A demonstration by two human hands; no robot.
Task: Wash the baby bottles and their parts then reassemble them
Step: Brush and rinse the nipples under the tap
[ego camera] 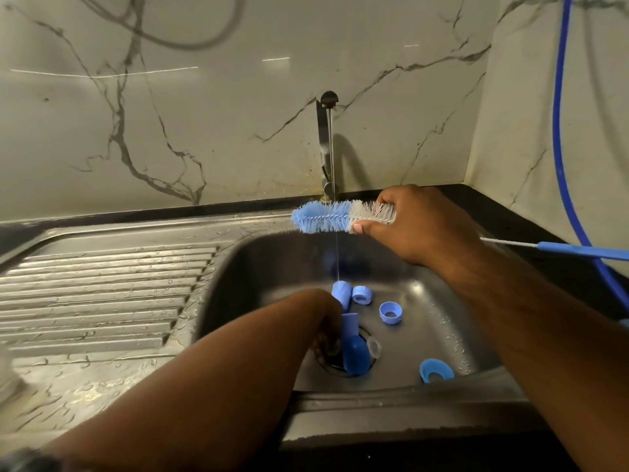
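My right hand grips the white end of a blue and white bottle brush, held level above the sink under a thin stream of water from the tap. The brush's blue handle sticks out to the right. My left hand is down in the sink basin by the drain, among blue bottle parts; its fingers are hidden. A blue cap lies on the drain, a blue part just beyond my left hand, and blue rings lie on the basin floor.
A wet ribbed steel draining board lies to the left of the basin. A marble wall stands behind, and a blue hose hangs down at the right. A small clear part lies beside the drain.
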